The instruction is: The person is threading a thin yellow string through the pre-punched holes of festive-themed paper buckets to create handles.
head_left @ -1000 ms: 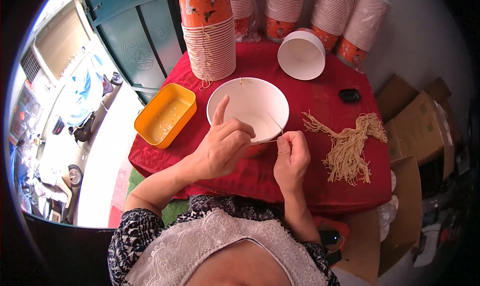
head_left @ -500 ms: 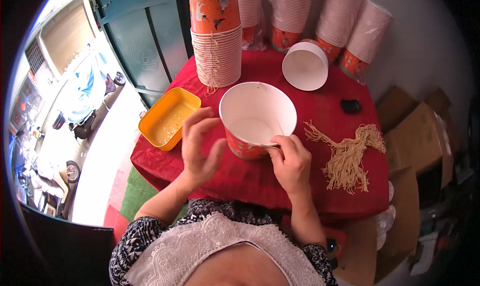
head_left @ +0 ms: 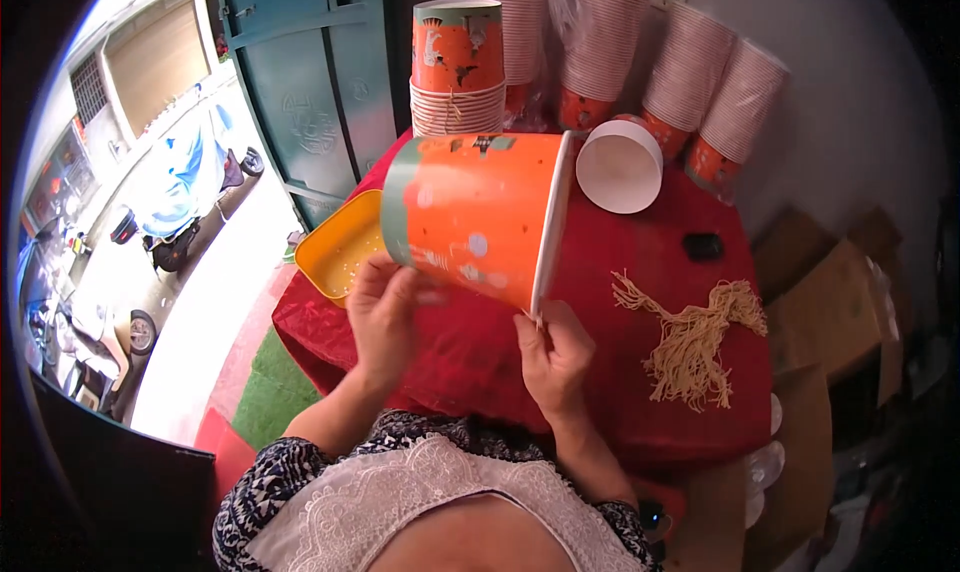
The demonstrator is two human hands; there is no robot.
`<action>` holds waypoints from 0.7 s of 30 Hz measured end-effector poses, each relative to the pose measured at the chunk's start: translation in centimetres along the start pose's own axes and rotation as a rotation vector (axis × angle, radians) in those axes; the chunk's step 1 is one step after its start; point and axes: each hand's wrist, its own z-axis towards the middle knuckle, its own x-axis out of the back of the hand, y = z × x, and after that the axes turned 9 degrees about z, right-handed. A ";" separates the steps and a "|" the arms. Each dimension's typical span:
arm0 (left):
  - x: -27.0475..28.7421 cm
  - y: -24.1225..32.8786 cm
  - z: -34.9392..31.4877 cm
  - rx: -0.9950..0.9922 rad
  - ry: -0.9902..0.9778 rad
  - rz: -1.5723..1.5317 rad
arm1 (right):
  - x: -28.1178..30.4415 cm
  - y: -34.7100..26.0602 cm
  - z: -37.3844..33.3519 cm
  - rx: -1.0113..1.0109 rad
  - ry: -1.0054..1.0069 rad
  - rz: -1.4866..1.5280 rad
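An orange paper bucket [head_left: 470,217] with a grey-green base band lies tipped on its side in the air, its white rim turned to the right. At the lower end of that rim, my right hand [head_left: 558,360] is closed in a pinch on the edge, with a small bit of string showing at the fingertips. My left hand [head_left: 385,312] is beside the bucket's lower side near its base, fingers bent in toward the thumb. Its fingertips are blurred, and what they hold, if anything, cannot be made out.
Beige strings [head_left: 693,342] lie bunched on the red tablecloth [head_left: 640,412], near a small black object [head_left: 703,247]. A yellow tray [head_left: 340,247] with small pale bits sits left. Behind are a nested bucket stack [head_left: 458,67], a white-lined bucket on its side [head_left: 619,168] and wrapped stacks [head_left: 690,72].
The bucket stood upright with its opening toward me; now it is lifted and tipped with its rim to the right. My left hand, earlier spread, has curled in near the base.
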 end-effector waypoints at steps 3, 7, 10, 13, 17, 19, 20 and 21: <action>2.7 2.8 3.1 -0.149 0.072 0.246 | 0.7 -0.2 0.4 -0.081 0.020 0.044; 5.9 7.7 7.5 -0.523 0.118 0.671 | 3.7 1.5 1.9 -0.007 0.053 -0.081; 7.9 11.1 11.6 -0.741 0.176 1.024 | 5.3 1.9 3.2 -0.059 0.023 -0.064; 8.2 13.5 15.8 -0.751 0.172 1.155 | 6.2 4.3 4.3 -0.032 -0.038 -0.171; 7.2 15.8 21.4 -0.767 0.181 1.201 | 6.6 7.5 4.4 -0.049 -0.066 -0.242; 6.5 16.4 24.5 -0.730 0.149 1.193 | 6.7 8.6 3.8 -0.059 -0.060 -0.267; 6.1 16.5 26.2 -0.723 0.145 1.219 | 6.6 9.0 3.4 -0.070 -0.051 -0.265; 6.1 16.7 27.7 -0.755 0.124 1.233 | 6.5 9.2 3.0 -0.101 -0.064 -0.257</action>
